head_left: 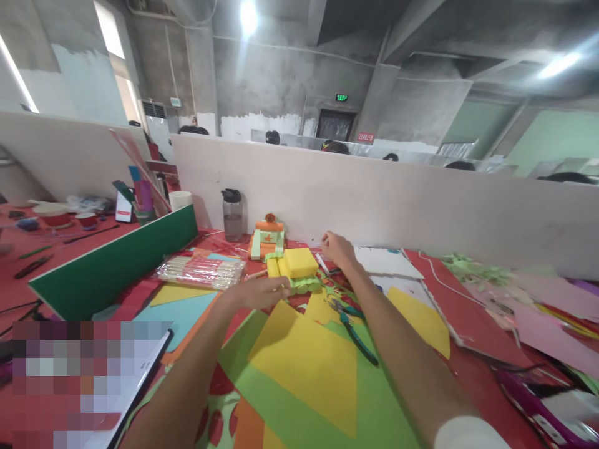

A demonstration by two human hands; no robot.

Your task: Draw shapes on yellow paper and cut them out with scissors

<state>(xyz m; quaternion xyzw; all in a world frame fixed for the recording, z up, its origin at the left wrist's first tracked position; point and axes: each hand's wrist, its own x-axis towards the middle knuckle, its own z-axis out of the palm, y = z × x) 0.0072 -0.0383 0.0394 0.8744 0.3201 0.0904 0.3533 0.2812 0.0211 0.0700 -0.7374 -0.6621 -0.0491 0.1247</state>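
My left hand (267, 290) is at the near left side of a yellow block-shaped foam model (299, 262) with a frilled green edge. Its fingers are curled together, and what lies between them is hidden. Farther back, my right hand (337, 249) is raised beyond the model's right side. Its fingers are bent into a pinch, and anything in them is too small to make out. Teal-handled pliers (355, 333) lie below the right forearm on cut scraps. Between the forearms, a yellow sheet (309, 368) overlaps a green sheet (384, 399).
An orange and pale-green model (267, 240) and a grey bottle (232, 215) stand before the white partition (397, 193). Wrapped sticks (201, 272) lie left, near a green board (121, 268). A tablet (135, 386) is front left. Pink sheets (556, 337) and green scraps (475, 271) lie right.
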